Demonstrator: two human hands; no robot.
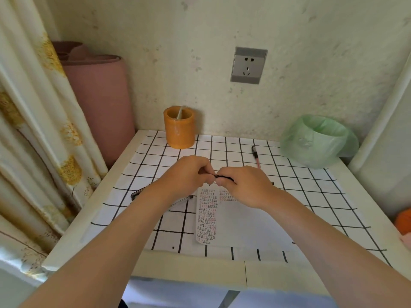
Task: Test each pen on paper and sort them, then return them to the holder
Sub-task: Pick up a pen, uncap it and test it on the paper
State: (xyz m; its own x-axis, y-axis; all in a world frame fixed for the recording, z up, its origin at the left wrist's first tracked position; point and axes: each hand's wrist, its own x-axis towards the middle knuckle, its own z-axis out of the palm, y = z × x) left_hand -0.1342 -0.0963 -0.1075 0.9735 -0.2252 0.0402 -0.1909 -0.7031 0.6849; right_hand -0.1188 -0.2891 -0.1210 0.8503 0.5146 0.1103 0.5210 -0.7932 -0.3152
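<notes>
Pinching black pen (224, 176) with left hand (188, 174) and right hand (246, 188) above paper (244, 225)

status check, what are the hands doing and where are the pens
Both busy: left hand and right hand pinch black pen over paper. One pink pen lies far right; holder at rear. Nothing blocking.

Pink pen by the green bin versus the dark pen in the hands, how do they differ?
The pink pen lies untouched on the checked cloth; the dark pen is pinched between the left hand and right hand above the paper. The pink pen runs front to back, the dark pen crosswise. Both are outside the orange holder.
</notes>
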